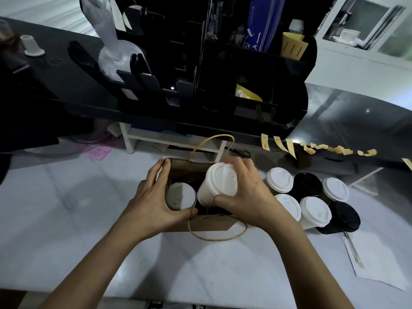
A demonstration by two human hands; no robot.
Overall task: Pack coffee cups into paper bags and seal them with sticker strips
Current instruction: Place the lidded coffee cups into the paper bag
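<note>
A brown paper bag (209, 224) with twine handles stands open on the white table. One white-lidded cup (181, 195) sits inside it on the left. My left hand (153, 197) grips the bag's left rim, fingers on the far edge and thumb on the near edge. My right hand (245, 192) holds a second white cup (217, 184), tilted, its base inside the bag's right half. Yellow sticker strips (289, 147) hang in a row from the edge of the dark counter behind.
Several more cups with white lids (279, 179) and black lids (344, 216) stand right of the bag. A black organiser rack (200, 70) stands on the counter behind. A white paper sheet (376, 262) lies at the right. A white shelf (174, 139) stands just beyond the bag.
</note>
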